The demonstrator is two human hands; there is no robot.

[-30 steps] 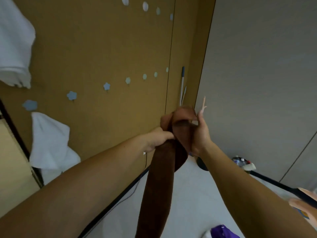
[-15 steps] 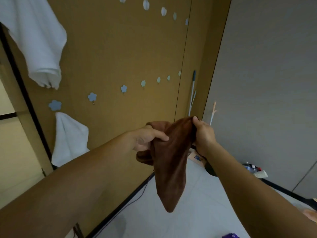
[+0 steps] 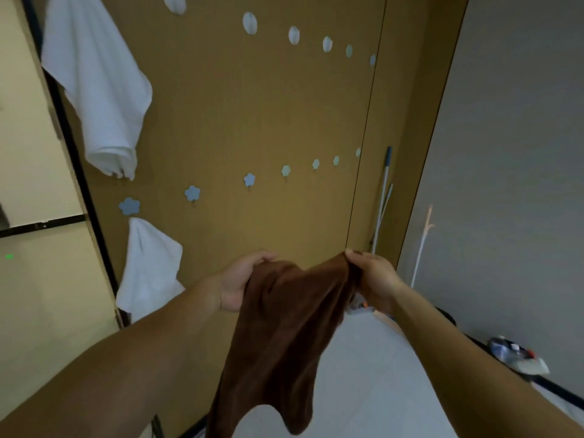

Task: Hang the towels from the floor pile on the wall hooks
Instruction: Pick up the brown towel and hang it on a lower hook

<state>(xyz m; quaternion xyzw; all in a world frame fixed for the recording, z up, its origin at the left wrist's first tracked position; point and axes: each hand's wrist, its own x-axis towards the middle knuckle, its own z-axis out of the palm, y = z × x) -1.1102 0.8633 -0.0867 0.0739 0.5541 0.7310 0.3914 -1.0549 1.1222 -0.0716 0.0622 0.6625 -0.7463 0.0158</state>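
I hold a brown towel [image 3: 281, 336] stretched between both hands in front of the tan wall [image 3: 252, 105]. My left hand [image 3: 240, 279] grips its left top corner; my right hand [image 3: 374, 279] pinches the right top corner. The cloth hangs down in two lobes toward the floor. A row of pale blue flower-shaped hooks [image 3: 192, 193] runs across the wall above my hands, and a second row of oval hooks [image 3: 249, 23] runs higher up. One white towel [image 3: 101, 86] hangs at the upper left. Another white towel [image 3: 148, 263] hangs below the leftmost flower hook [image 3: 129, 206].
A mop handle [image 3: 382, 197] leans in the corner where the tan wall meets a grey wall [image 3: 512, 153]. A thin white stick [image 3: 423, 241] stands beside it. Small clutter [image 3: 515, 358] lies on the pale floor [image 3: 373, 390] at the right. A cream panel [image 3: 31, 184] is at the left.
My hands have moved apart, spreading the brown towel's top edge wider. The view has tilted up and turned, bringing more of the wall, both hook rows and the white towels into sight.
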